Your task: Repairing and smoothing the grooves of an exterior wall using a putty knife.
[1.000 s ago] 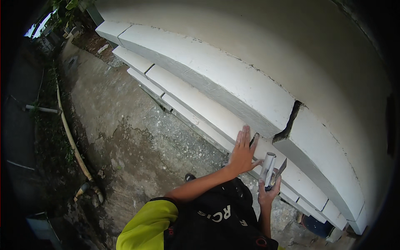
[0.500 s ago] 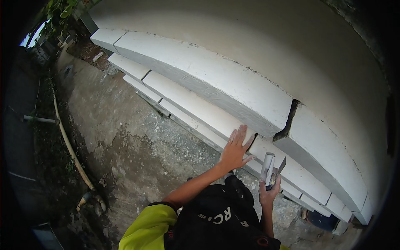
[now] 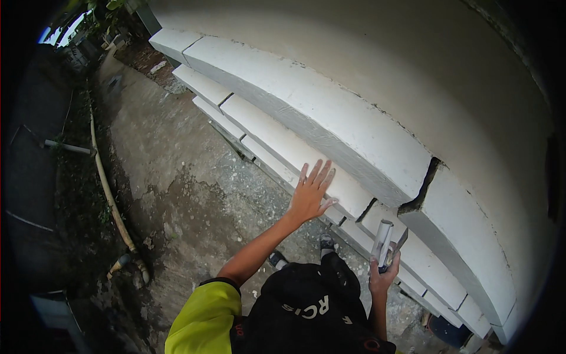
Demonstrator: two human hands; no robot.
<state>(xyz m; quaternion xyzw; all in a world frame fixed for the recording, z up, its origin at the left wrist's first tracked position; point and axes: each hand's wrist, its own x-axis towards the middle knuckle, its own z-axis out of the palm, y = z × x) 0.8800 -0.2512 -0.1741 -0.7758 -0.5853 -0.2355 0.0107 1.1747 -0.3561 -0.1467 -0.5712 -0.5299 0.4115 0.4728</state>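
Observation:
My left hand (image 3: pixel 311 193) lies with its fingers spread on the middle white ledge (image 3: pixel 268 133), left of a narrow dark joint. Above this ledge a thicker white ledge (image 3: pixel 318 106) juts out from the wall. In front of the right part of the ledges, my right hand (image 3: pixel 383 278) is closed round a metal-bladed hand tool (image 3: pixel 382 237). Its pale grey, tube-like part points up, and a thin flat blade stands beside it. The grip is mostly covered by my fingers; whether this is one tool or two I cannot tell.
A plain beige wall (image 3: pixel 377 47) rises behind the ledges. A wide dark gap (image 3: pixel 420 189) splits the top ledge. Below is stained concrete ground (image 3: pixel 165 159), with a long pipe (image 3: pixel 106 194) along the left. A dark round container (image 3: pixel 448 332) sits under the ledges at lower right.
My left hand has slid leftward along the middle ledge, away from the joint. The view has shifted slightly. My right hand still holds the tool in about the same place.

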